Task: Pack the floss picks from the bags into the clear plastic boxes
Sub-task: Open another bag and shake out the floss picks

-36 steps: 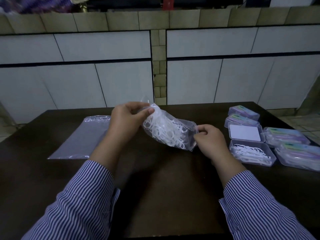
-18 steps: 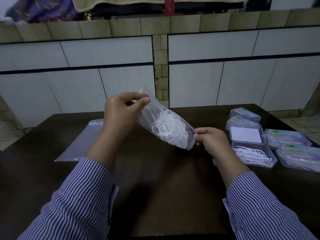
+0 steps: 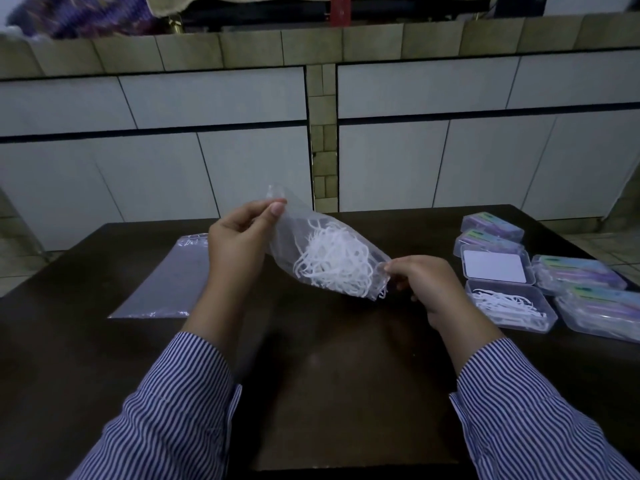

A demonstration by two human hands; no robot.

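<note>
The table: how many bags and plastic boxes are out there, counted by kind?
Bags with floss picks, held in both hands: 1
Flat bags lying on the table: 1
Open boxes: 1
Closed boxes: 4
Total: 7

A home kitchen: tiled counter ledge (image 3: pixel 311 43), white cabinet doors (image 3: pixel 214 98), dark table (image 3: pixel 329 393).
</note>
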